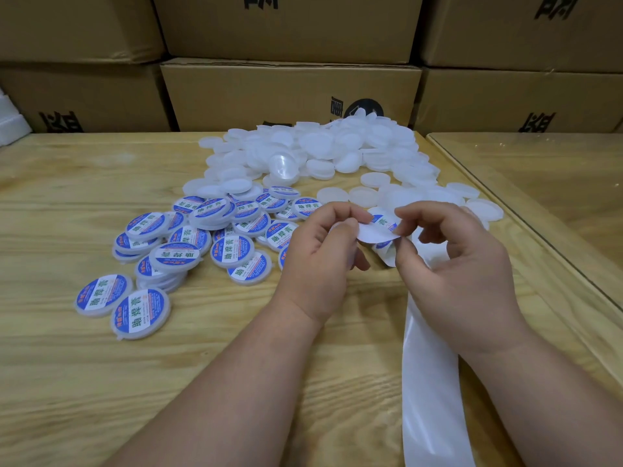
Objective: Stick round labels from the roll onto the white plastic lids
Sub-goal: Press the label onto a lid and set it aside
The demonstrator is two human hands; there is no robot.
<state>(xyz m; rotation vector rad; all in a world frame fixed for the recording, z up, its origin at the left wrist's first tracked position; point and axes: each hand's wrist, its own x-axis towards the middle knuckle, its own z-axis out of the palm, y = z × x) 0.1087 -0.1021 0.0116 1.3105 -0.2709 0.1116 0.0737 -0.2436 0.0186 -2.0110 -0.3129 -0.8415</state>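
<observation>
A heap of plain white plastic lids (pixel 323 150) lies at the back of the wooden table (pixel 84 203). Lids bearing blue-and-white round labels (pixel 188 237) are spread to the left. My left hand (pixel 323 251) pinches the left edge of a round label (pixel 374 232) whose white back faces me; a lid seems tucked in that palm. My right hand (pixel 451 251) pinches the glossy backing strip (pixel 431 382) at the label's right edge. The strip trails down toward me. The roll itself is not in view.
Stacked cardboard boxes (pixel 290 92) form a wall right behind the table. A second table with a glass top (pixel 553 183) adjoins on the right. White foam (pixel 10 126) shows at the far left edge.
</observation>
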